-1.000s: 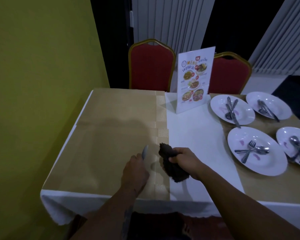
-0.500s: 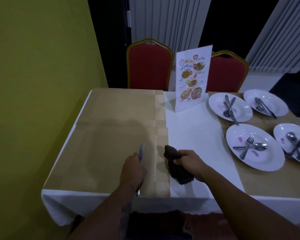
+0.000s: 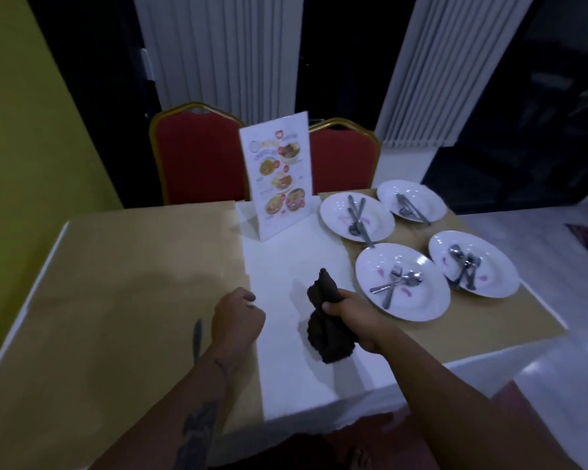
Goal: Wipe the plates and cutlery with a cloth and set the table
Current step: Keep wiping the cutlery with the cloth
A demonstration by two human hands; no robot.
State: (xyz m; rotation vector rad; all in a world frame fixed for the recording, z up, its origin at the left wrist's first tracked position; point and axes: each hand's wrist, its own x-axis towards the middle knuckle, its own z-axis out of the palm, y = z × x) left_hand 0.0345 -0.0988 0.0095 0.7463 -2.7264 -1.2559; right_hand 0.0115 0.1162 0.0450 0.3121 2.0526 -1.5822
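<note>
A dark crumpled cloth hangs from my right hand, which grips it over the white runner. Just left of it, my left hand is a closed fist holding nothing. A table knife lies flat on the tan mat, beside my left wrist. To the right stand several white plates with pink smears, each carrying cutlery. The nearest plate is right beside my right hand and holds a crossed fork and spoon.
A standing menu card rises at the back of the runner. Two red chairs with gold frames stand behind the table. A yellow wall runs along the left. The table's front edge is near my body.
My left hand has let go of the knife, which now lies on the tan mat, and has moved right as a fist. The view has swung right toward the plates.
</note>
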